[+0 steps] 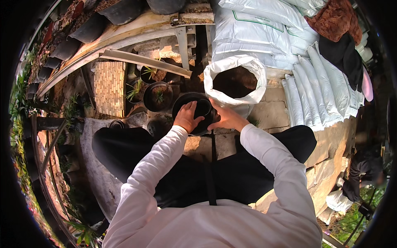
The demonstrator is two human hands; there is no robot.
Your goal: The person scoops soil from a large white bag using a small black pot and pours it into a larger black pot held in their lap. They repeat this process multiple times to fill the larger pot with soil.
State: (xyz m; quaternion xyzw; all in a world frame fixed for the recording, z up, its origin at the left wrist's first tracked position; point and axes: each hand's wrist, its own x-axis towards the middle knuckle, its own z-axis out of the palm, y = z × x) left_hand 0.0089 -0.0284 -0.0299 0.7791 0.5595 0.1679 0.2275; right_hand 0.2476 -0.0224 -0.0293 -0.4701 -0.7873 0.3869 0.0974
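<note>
A large black plastic pot [177, 104] stands on the paving between my knees, with a smaller black pot or cup [203, 107] inside it. My left hand [188, 117] reaches over the left side of the opening, fingers forward and thumb towards the inner pot; whether it grips anything cannot be told. My right hand [225, 117] is at the right rim, thumb and fingers apart. Just beyond it stands an open white sack [262, 77] with dark soil [234, 82] inside. Left of the large pot, a black pot [158, 96] holds a small spiky green plant [159, 96].
More potted plants [134, 90] and a slatted panel [109, 88] lie to the left, beneath a metal bar [145, 62]. Filled white sacks [251, 29] are stacked ahead and to the right [322, 86]. Another person [364, 170] is at the far right.
</note>
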